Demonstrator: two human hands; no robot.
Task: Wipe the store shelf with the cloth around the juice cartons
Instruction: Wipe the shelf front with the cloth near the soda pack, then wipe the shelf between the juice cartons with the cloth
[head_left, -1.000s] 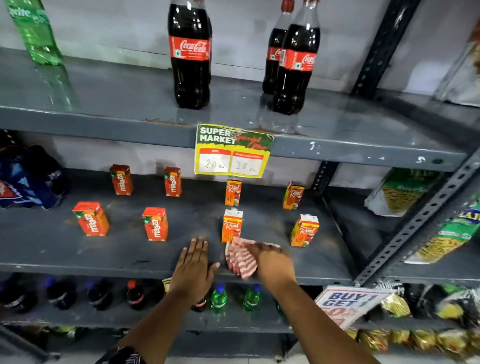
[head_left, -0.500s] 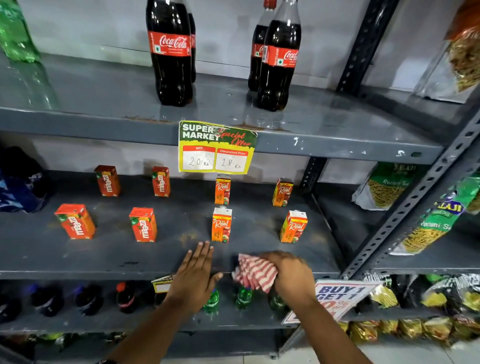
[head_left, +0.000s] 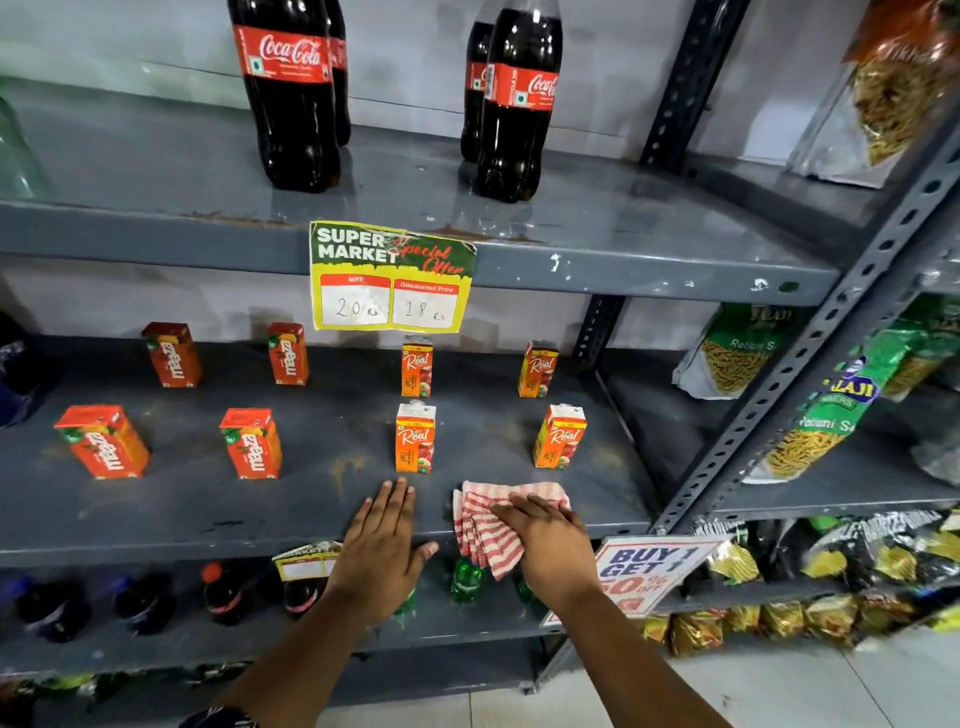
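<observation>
- The right hand (head_left: 545, 545) lies flat, fingers spread, palm down on the cloth (head_left: 488, 530), pressing it to the shelf (head_left: 208, 509) rather than pinching it.
- The cloth, red-and-white striped and folded, sits at the front edge of the middle shelf; its long axis runs from the back right, near the carton, toward the front left, and its near corner hangs over the shelf lip.
- The left hand (head_left: 382, 551) rests open on the same front edge, fingers extended toward the back, holding nothing, just beside the cloth but apart from it.
- A Real carton (head_left: 414, 439) stands upright just behind the left fingertips; another Real carton (head_left: 559, 436) stands behind the cloth, to its right.
- Two Maaza cartons (head_left: 252, 443) stand further left in the front row.
- A price sign (head_left: 389, 278) hangs from the upper shelf edge.
</observation>
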